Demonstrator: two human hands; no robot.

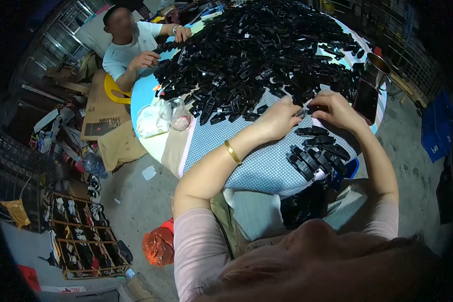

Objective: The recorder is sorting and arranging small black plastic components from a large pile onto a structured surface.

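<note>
Evidently, the left hand (282,119) and right hand (335,109) pinch a small greyish piece (305,107) between their fingertips, its exact form too small to tell. At six o'clock from them, a small batch of black plastic parts (312,157) lies in rough rows, probably finished; from ten to one o'clock, a far bigger loose heap (246,55) of dark, elongated parts, some ribbed, seems left to do.

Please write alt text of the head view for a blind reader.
A person's left hand and right hand hold a small piece between them, beside a large heap of black plastic parts on a round table; a smaller group lies nearer, and a co-worker sits at upper left.
</note>
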